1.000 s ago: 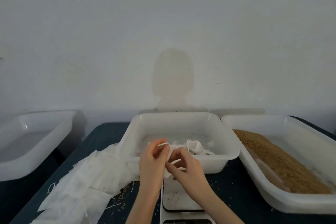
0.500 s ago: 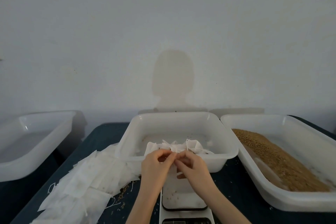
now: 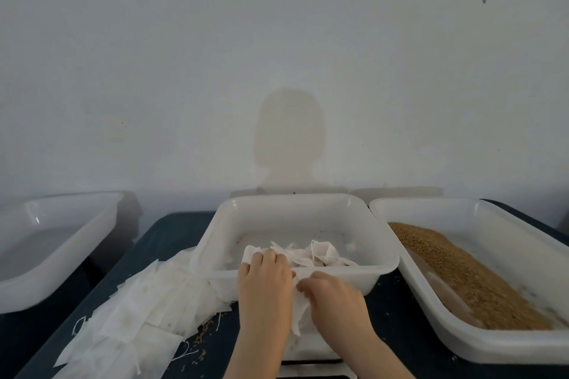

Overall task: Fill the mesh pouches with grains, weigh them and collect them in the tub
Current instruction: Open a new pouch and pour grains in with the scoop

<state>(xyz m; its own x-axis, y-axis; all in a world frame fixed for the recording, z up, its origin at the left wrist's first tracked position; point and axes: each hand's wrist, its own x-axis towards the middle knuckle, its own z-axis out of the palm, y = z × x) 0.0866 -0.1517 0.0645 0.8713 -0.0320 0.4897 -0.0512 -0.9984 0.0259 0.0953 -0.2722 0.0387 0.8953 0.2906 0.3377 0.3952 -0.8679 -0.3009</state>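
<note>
Both hands have dropped lower and moved forward since the earlier frames, from pinching a pouch up in the air to sitting at the near rim of the middle tub (image 3: 381,268). Left hand (image 3: 266,281) now reaches over that rim, fingers curled, gripping one white mesh pouch (image 3: 300,304) that hangs crumpled between the hands. Right hand (image 3: 334,294) just beside it, fingers curled, pinching the same pouch's edge. Pouch is thin, white, semi-sheer, wrinkled; whether it holds grain cannot be told.

Counts: three white plastic tubs. Middle tub holds a small heap of white pouches (image 3: 317,254), exact number unclear. Right tub (image 3: 462,338) holds brown grains (image 3: 455,271) banked along its left side. Left tub (image 3: 46,280) sits well apart, contents not discernible. One loose pile of flat pouches (image 3: 132,326) lies on the dark surface (image 3: 172,231), left of the hands, touching the middle tub's corner; drawstrings trail out. A few spilled grains beside that pile. One scale (image 3: 311,351) under the wrists, mostly hidden, display not readable.
</note>
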